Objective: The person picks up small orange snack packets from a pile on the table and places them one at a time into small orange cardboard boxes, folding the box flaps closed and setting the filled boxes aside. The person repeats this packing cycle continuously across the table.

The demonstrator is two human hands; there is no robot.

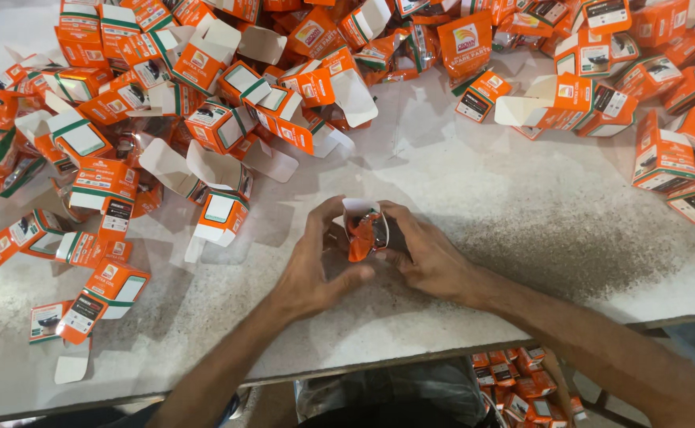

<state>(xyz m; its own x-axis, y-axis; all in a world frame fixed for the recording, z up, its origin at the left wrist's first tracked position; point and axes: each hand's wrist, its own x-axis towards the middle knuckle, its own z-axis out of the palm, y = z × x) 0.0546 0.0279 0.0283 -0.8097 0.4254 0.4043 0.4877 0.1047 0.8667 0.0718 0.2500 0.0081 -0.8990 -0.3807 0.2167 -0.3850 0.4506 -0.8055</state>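
both hands on one small orange carton (361, 236)
left hand (315, 265) and right hand (423, 254) each keep a clenched grip on it, above the pale counter (522, 206).

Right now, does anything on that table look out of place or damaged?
Nothing looks damaged. The orange cartons lie in a loose heap, many tipped with flaps open, and one white flap overhangs the table edge. Both hands, left hand and right hand, grip one small carton.

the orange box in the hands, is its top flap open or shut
Open: the orange box, held between left hand and right hand, has its white flap standing up.
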